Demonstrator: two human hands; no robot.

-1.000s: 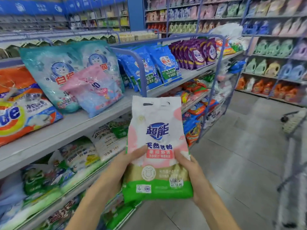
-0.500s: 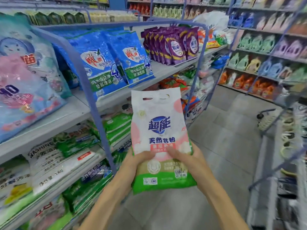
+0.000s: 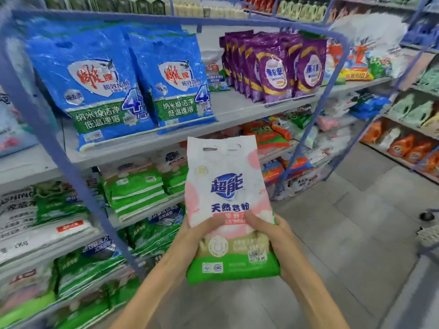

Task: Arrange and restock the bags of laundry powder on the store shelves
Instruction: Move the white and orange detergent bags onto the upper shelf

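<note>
I hold a white, pink and green bag of laundry powder [image 3: 226, 191] upright in front of me, over the aisle floor. My left hand [image 3: 190, 238] grips its lower left side and my right hand [image 3: 273, 236] grips its lower right side, thumbs on the front. The grey shelf [image 3: 228, 110] to my left carries two tall blue bags [image 3: 166, 77] and a row of purple bags [image 3: 275, 65]. Between them is a bare stretch of shelf. Below, stacked green and white bags [image 3: 137, 186] lie flat.
Blue metal uprights [image 3: 71, 167] frame the shelving bays. Orange and mixed bags [image 3: 273, 134] fill the lower shelves further along. Across the aisle stand shelves of detergent bottles [image 3: 403, 143]. A cart wheel [image 3: 427, 216] shows at the right edge. The grey tiled floor [image 3: 344, 222] runs ahead.
The view has moved forward along the aisle: the pale blue and pink bags slid out of sight on the left, the blue and purple bags came closer. Both hands kept hold of the bag.
</note>
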